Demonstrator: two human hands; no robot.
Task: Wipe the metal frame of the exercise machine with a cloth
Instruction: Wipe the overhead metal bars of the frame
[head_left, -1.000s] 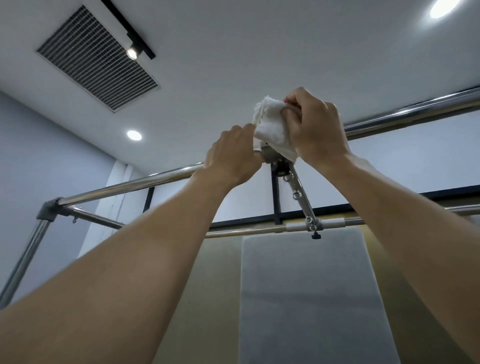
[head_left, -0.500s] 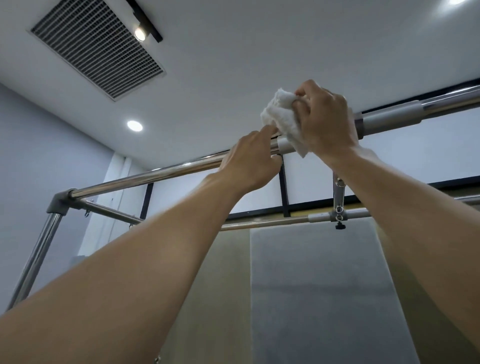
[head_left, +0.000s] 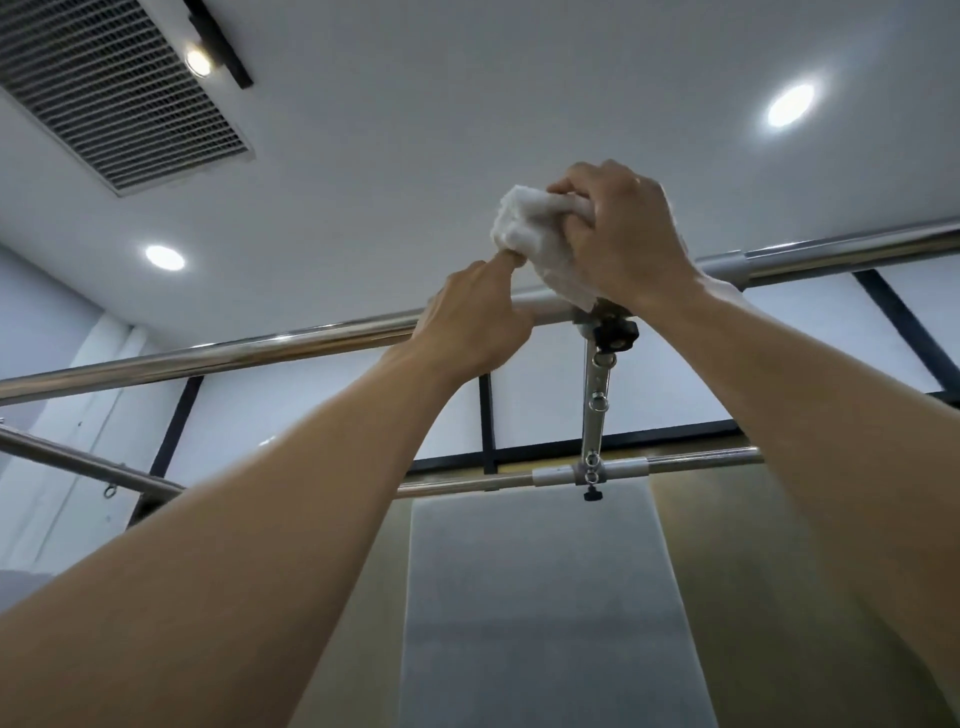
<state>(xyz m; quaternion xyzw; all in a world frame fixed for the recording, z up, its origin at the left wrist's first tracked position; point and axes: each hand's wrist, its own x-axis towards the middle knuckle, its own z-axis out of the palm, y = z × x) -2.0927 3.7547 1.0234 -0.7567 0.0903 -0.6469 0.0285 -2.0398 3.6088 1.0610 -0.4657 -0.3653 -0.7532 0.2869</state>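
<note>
A shiny metal top bar (head_left: 249, 353) of the exercise machine frame runs overhead from left to right. My right hand (head_left: 623, 234) grips a bunched white cloth (head_left: 530, 234) just above the bar, over a grey sleeve and a clamp with a black knob (head_left: 615, 332). My left hand (head_left: 475, 322) is curled around the bar just left of the clamp, its index finger raised and touching the underside of the cloth.
A perforated metal strap (head_left: 595, 410) hangs from the clamp down to a lower far bar (head_left: 691, 462). Another frame tube (head_left: 88, 465) angles in at the left. Above are the ceiling, a vent grille (head_left: 114, 98) and round lights.
The view has shifted, and the hanging strap and black knob now show under my hands. My right hand has lifted the cloth a little above the bar; my left index finger now touches it.
</note>
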